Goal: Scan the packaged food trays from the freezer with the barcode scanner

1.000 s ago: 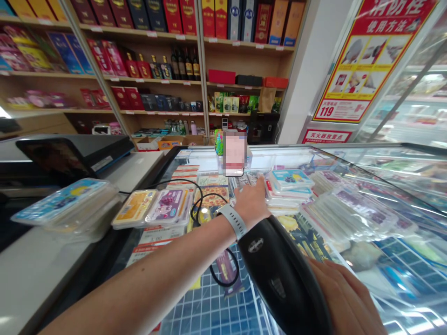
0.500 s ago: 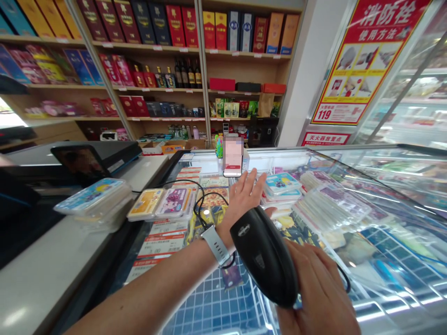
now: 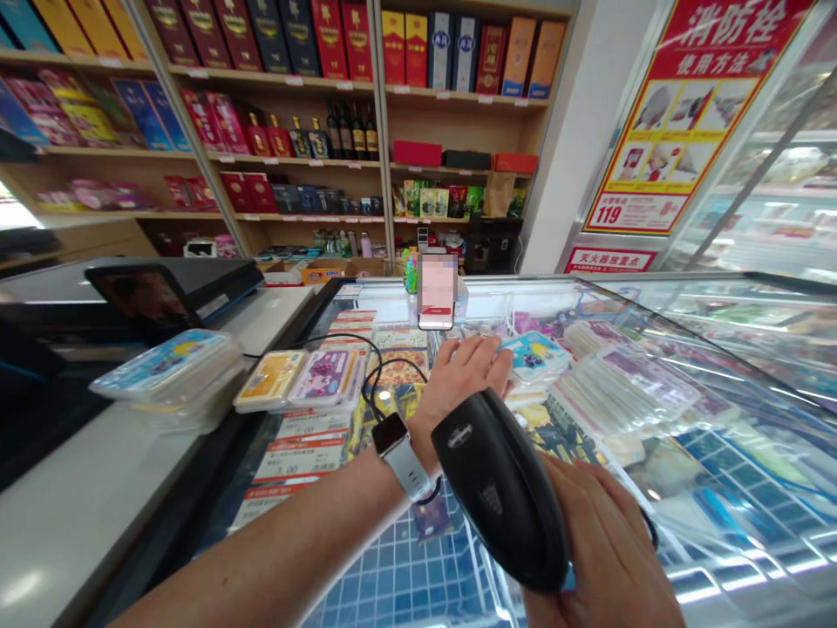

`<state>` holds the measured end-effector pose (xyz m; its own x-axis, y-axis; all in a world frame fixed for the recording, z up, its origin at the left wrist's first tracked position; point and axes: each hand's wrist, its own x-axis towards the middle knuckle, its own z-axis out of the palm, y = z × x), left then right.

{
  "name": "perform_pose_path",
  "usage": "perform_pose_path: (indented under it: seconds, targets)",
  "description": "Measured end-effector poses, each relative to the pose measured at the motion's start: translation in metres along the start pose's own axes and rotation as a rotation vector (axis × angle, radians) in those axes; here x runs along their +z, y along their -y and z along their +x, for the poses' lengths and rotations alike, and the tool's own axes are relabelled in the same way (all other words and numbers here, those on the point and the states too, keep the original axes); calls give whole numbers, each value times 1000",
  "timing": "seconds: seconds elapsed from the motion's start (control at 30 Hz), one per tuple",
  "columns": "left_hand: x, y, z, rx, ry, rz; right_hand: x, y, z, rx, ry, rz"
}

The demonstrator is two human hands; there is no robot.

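Observation:
My right hand (image 3: 605,541) is wrapped round the handle of a black barcode scanner (image 3: 500,493), whose head covers part of my left hand. My left hand (image 3: 466,371), with a watch (image 3: 400,455) on its wrist, reaches over the glass freezer top. Its curled fingers hold the left edge of a clear plastic pack with a blue label (image 3: 536,353); the thumb is hidden behind the scanner. A phone (image 3: 437,296) with a lit screen stands upright just beyond my left fingers.
To the left sit packs with yellow (image 3: 271,379) and purple (image 3: 325,375) labels, and a blue-labelled stack (image 3: 173,375) near the counter edge. More clear packs (image 3: 628,384) lie at right. The scanner's black cable (image 3: 376,349) loops across the glass. Stocked shelves (image 3: 281,83) rise behind.
My left hand has shifted slightly right and its spread fingers have curled onto the edge of the blue-labelled pack. The pack has moved a little right and tilted. The scanner stays nearly in place.

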<state>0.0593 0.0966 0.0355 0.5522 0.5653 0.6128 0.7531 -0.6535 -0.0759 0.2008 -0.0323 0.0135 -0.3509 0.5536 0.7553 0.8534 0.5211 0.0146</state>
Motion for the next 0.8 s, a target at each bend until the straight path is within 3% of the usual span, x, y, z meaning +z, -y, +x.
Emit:
perform_pose_path:
  seconds: [0.17,0.27,0.33,0.4,0.47,0.53,0.63,0.7,0.8]
  targets:
    - [-6,10,-11,113,-117,5,-1,4,3,27,-37,33]
    - [-17,14,-20,80,-183,-78,-3,8,6,34,-77,59]
    - [-27,15,-27,-77,-190,-179,-4,10,7,47,-105,91]
    - [-37,17,-35,-361,-194,-339,-5,13,7,77,-124,131]
    - [-45,20,-45,-642,-198,-615,-4,16,6,118,-128,178]
    - [-52,24,-57,-819,-197,-934,-3,18,6,164,-121,224]
    - [-61,29,-78,-996,-224,-1176,-1,19,5,205,-111,271]
    - [-66,30,-91,-1088,-259,-1182,0,17,6,216,-96,290]
    - [-68,30,-105,-1116,-302,-1174,1,15,7,209,-42,317]
